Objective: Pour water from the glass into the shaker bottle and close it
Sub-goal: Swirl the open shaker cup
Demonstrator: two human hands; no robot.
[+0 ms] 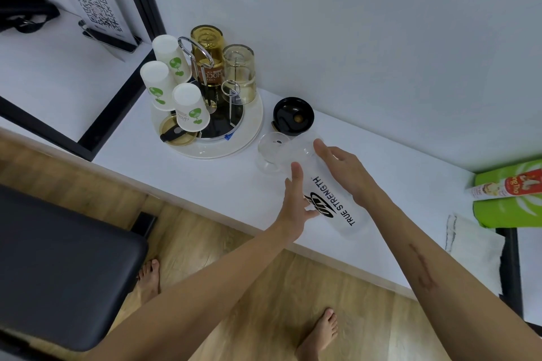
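Note:
The clear shaker bottle [331,199], printed "TRUE STRENGTH" in black, leans on the white counter [187,179] near its front edge. Its open mouth points to the far left. My left hand [294,202] grips its left side with thumb and fingers. My right hand [343,170] lies along its right side near the mouth. A clear glass [271,152] stands right beside the bottle's mouth; I cannot tell whether it holds water. The black bottle lid [293,116] lies on the counter just behind the glass, inside facing up.
A round white tray [249,138] at the back left holds upturned paper cups [159,85], upturned glasses [239,73] on a chrome rack, and a gold lid. A green packet [510,208] and white paper lie at the right. A black chair [58,267] stands at the lower left.

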